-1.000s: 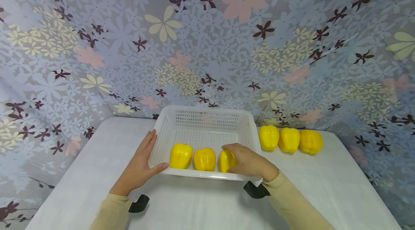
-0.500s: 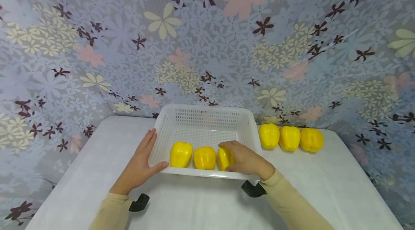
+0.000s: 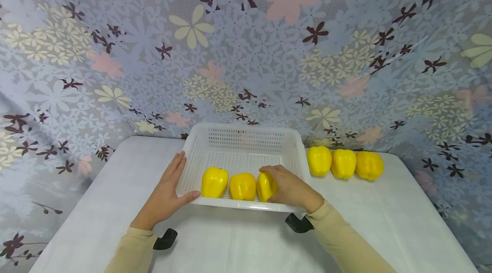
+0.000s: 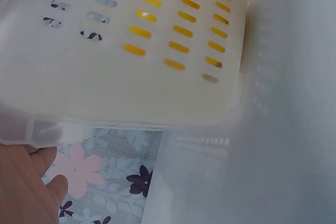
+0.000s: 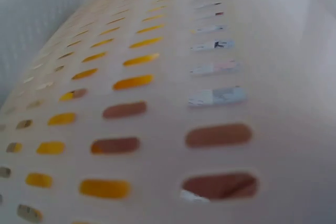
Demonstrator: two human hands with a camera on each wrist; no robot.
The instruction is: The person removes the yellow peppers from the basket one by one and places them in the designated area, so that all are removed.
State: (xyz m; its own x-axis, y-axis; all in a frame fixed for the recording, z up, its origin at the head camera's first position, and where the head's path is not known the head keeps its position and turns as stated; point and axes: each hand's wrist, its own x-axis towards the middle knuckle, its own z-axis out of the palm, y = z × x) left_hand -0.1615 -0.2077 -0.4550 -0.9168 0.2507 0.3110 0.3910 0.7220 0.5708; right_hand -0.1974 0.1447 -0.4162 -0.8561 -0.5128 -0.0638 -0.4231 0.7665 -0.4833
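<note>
A white perforated plastic basket [image 3: 246, 134] stands on the table, with yellow bell peppers in a row along its near side. The left bell pepper [image 3: 215, 183] and the middle bell pepper [image 3: 243, 186] sit apart from both hands. My right hand [image 3: 292, 188] reaches over the near right rim and grips the right-hand bell pepper [image 3: 265, 186], partly covering it. My left hand [image 3: 165, 198] rests on the basket's left corner, thumb on the rim and fingers extended along the outer side. In the right wrist view, the basket wall [image 5: 173, 93] hides most of that hand.
To the right of the basket, three more yellow bell peppers, the middle one [image 3: 343, 164] among them, line the back of the white-covered table [image 3: 384, 217]. A flowered cloth [image 3: 246, 51] hangs close behind. Black wrist mounts [image 3: 299, 223] sit below each hand.
The right hand has shifted slightly left, with the bell pepper in its grip moving a little toward the middle one. The left hand stays at the basket's corner.
</note>
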